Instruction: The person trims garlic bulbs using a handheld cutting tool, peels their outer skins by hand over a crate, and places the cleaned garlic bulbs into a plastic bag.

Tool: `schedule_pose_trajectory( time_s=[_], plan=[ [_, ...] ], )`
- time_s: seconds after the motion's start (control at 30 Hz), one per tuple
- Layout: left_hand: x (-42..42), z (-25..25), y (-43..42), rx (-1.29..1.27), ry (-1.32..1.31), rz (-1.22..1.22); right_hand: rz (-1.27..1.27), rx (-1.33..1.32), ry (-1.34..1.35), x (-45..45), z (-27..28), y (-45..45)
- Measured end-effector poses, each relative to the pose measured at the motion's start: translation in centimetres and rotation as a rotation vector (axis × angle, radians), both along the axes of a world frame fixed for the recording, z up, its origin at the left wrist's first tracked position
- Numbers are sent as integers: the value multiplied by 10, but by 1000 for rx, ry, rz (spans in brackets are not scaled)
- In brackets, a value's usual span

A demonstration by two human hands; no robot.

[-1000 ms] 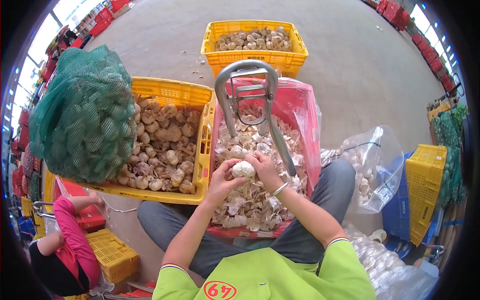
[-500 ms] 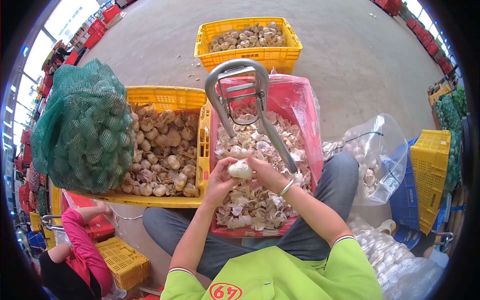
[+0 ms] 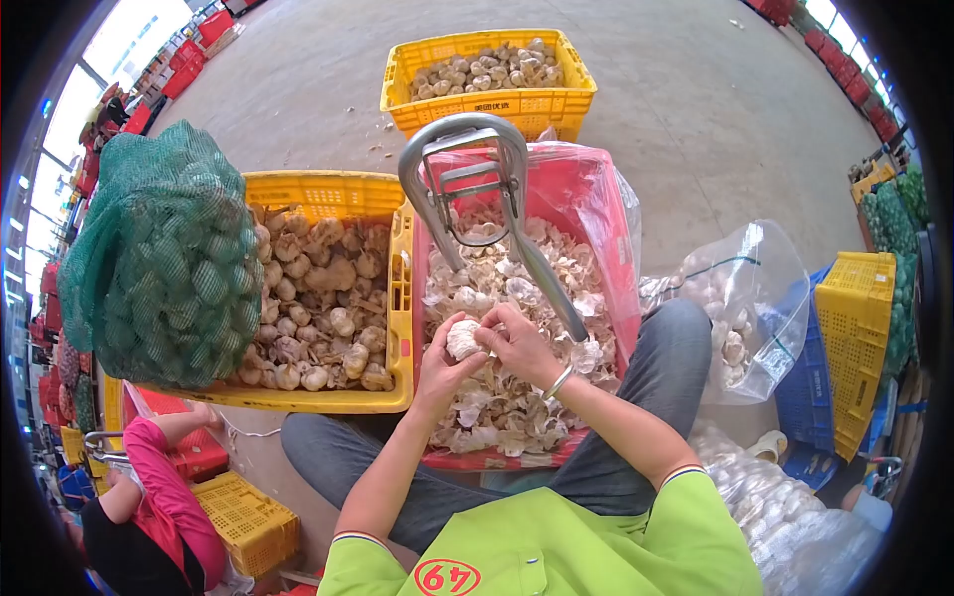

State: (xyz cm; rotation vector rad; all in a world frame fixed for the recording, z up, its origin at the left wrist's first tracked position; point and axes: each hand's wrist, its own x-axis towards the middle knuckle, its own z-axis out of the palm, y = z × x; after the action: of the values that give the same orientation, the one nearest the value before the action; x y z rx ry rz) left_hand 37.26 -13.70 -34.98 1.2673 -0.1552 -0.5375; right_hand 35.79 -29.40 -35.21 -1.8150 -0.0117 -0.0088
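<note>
A pale garlic bulb (image 3: pixel 463 340) is between my two hands, above a pink crate (image 3: pixel 581 189) filled with papery garlic skins (image 3: pixel 517 402). My left hand (image 3: pixel 440 370) is closed around the bulb's left side. The fingertips of my right hand (image 3: pixel 514 343) pinch at its right side, and a bracelet is on that wrist. Just beyond my hands, a metal clamp-like tool (image 3: pixel 487 149) with a long handle stands over the crate. Left of it, a yellow crate (image 3: pixel 400 298) holds many unpeeled garlic bulbs (image 3: pixel 343 320).
A green mesh sack (image 3: pixel 164 258) of bulbs rests on the yellow crate's left side. Another yellow crate (image 3: pixel 542 104) of garlic stands ahead. Clear plastic bags (image 3: pixel 765 298) with garlic lie at right, beside stacked crates (image 3: pixel 855 328). A person in pink sleeves (image 3: pixel 169 487) sits at lower left.
The bulb has turned in my hands and now shows a rougher, whitish face. My right fingers have moved onto its upper right side. The view has shifted slightly.
</note>
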Motion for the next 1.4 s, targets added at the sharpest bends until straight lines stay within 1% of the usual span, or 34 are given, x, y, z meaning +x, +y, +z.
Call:
schedule_pose_trajectory(
  time_s=[0.07,0.13,0.23,0.27,0.33,0.43,0.57,0.63,0.67,0.77,0.87,0.93,0.97,1.07,1.13,1.17,1.2,1.23,1.33,1.4],
  plan=[
    [0,-1,0,13,8,-1,-81,-129,-141,-1,-2,2],
    [-1,1,-2,8,52,10,-107,-129,-170,-1,-1,4],
    [2,-3,-4,33,14,1,-130,-123,-175,-1,-3,3],
    [3,-4,-4,11,64,7,-136,-118,-171,-1,-4,3],
    [2,0,-5,-33,165,24,-94,-57,-151,0,-1,1],
    [4,-1,-3,-162,227,73,-20,5,-93,-1,9,1],
    [3,3,-4,-152,253,123,54,55,-51,1,5,0],
    [7,-1,0,-166,300,159,78,44,-99,-2,-1,4],
    [8,-4,2,-150,286,133,93,38,-122,-3,-3,6],
    [13,-7,7,-94,249,85,102,29,-38,-6,1,8],
    [12,-12,3,-47,204,121,-18,-79,-139,-7,5,15],
    [8,-19,-3,-18,131,175,13,-63,-103,-6,0,15],
    [7,-21,-2,-39,128,132,29,-56,-84,-6,-4,15],
    [4,-13,-3,-83,87,7,-10,419,183,-2,-17,17],
    [3,-1,-5,-80,19,-82,-117,399,169,-1,-26,15],
    [2,-2,-4,-78,43,-78,-171,389,162,0,-30,14],
    [2,-4,-4,-74,66,-76,-187,325,107,1,-30,14],
    [3,-5,-4,-71,88,-76,-193,325,102,1,-30,14],
    [4,-7,-7,-209,287,-6,-240,322,80,2,-27,13],
    [6,-3,-9,-215,317,6,-309,320,54,2,-27,14]
  ],
)
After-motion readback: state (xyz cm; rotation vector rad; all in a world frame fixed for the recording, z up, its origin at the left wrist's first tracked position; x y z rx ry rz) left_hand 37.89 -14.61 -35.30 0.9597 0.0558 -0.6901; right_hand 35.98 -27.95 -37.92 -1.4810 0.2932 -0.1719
